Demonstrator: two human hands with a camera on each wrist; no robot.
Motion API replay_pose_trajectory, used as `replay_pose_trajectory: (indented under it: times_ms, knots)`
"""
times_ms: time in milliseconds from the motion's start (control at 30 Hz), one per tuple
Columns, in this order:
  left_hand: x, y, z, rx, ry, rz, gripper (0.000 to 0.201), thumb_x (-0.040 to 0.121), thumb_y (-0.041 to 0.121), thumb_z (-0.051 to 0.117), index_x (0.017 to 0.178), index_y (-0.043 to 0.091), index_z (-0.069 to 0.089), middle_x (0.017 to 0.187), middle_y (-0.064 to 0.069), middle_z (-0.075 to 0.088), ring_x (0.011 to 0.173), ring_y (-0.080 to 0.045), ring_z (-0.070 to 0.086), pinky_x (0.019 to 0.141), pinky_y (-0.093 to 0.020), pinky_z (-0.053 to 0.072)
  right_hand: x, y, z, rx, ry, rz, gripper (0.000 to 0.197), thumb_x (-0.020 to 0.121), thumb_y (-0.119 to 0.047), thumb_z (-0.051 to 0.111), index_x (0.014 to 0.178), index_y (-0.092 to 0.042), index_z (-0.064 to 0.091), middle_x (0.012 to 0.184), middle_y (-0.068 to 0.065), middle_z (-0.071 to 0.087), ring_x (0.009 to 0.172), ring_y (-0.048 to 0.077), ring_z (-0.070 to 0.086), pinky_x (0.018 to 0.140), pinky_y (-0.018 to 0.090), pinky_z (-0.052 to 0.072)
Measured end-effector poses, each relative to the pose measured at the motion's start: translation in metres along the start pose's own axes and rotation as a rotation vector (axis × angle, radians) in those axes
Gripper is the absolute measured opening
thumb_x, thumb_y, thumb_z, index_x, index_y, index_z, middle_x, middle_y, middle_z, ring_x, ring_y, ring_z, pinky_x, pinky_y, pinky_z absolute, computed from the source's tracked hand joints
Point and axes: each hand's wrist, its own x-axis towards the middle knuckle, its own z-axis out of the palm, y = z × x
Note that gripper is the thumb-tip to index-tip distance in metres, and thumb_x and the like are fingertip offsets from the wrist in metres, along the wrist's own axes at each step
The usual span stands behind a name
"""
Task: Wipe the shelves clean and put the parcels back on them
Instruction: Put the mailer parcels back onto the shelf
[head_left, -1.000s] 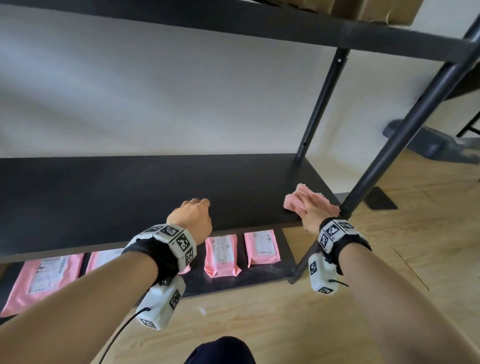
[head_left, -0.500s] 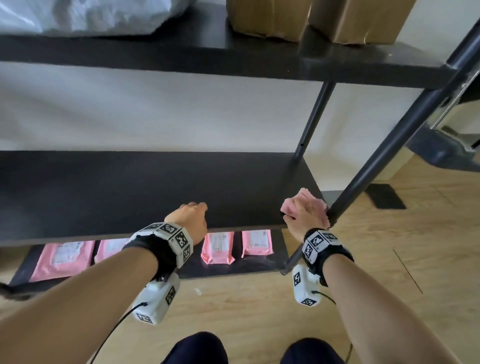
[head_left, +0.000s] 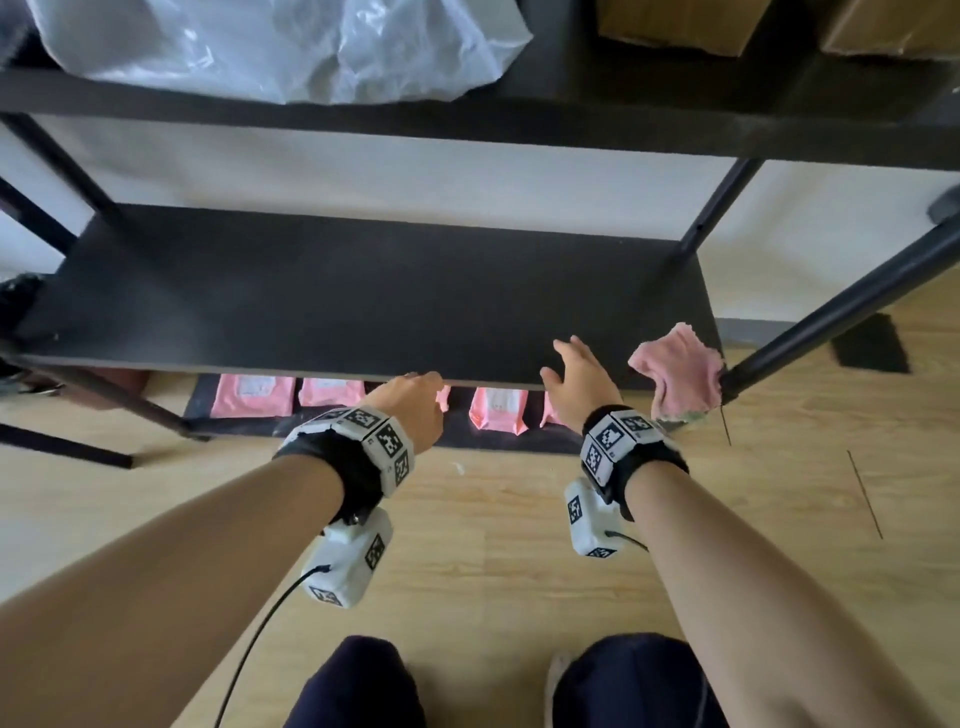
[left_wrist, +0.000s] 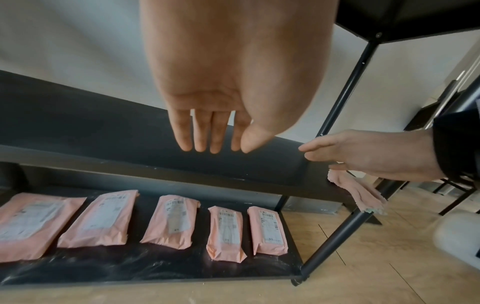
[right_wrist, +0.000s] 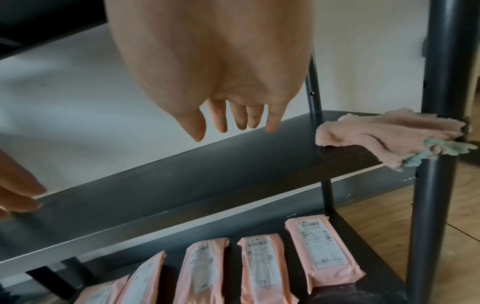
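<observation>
Five pink parcels (left_wrist: 171, 221), one pink cloth (head_left: 678, 371), two cardboard boxes (head_left: 675, 23).

1. We see a black middle shelf (head_left: 363, 291) on dark posts.
2. At its 3 o'clock corner we note a pink cloth (head_left: 675, 371) with a pale green underside.
3. At 6 o'clock, on the black bottom shelf (left_wrist: 155, 265), we count five salmon-pink parcels (left_wrist: 171, 222) bearing white barcode labels.
4. At 12 o'clock we see a translucent white bag (head_left: 291, 47) and brown cartons (head_left: 675, 26).
5. We wear black wristbands (head_left: 631, 457) carrying black-and-white square markers.
</observation>
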Motion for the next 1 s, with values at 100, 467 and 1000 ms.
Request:
replay_pose_trajectory:
  times_ms: [100,467,1000]
  knots:
    - [-0.024,-0.015,-0.010,0.002,-0.003,-0.014,0.036,0.098,0.017,0.039,0.132,0.008,0.046,0.130,-0.014,0.055,0.118,-0.030,0.054,0.096,-0.035,0.042,-0.020,-0.024,0.002,0.029,-0.045,0.000,0.050,0.100,-0.026,0.041,0.148,-0.014,0.031,0.159,0.004,0.017,0.145,0.022,0.024,0.116,0.039,0.026]
    - [-0.166,-0.093,-0.104,-0.102,-0.047,-0.134,0.036,0.098,0.015,0.040,0.133,0.010,0.045,0.134,-0.011,0.053,0.121,-0.027,0.052,0.096,-0.032,0.040,-0.147,-0.185,-0.017,-0.068,-0.281,-0.081,0.045,0.101,-0.027,0.040,0.143,-0.011,0.037,0.153,0.007,0.032,0.136,0.025,0.040,0.109,0.036,0.033]
    - [-0.348,-0.294,-0.243,-0.348,0.156,-0.547,0.037,0.096,0.012,0.041,0.133,0.008,0.049,0.133,-0.016,0.052,0.121,-0.032,0.050,0.098,-0.035,0.041,-0.257,-0.463,-0.016,-0.254,-0.444,-0.375,0.038,0.099,-0.029,0.040,0.128,-0.008,0.052,0.133,0.012,0.053,0.119,0.031,0.053,0.098,0.037,0.044]
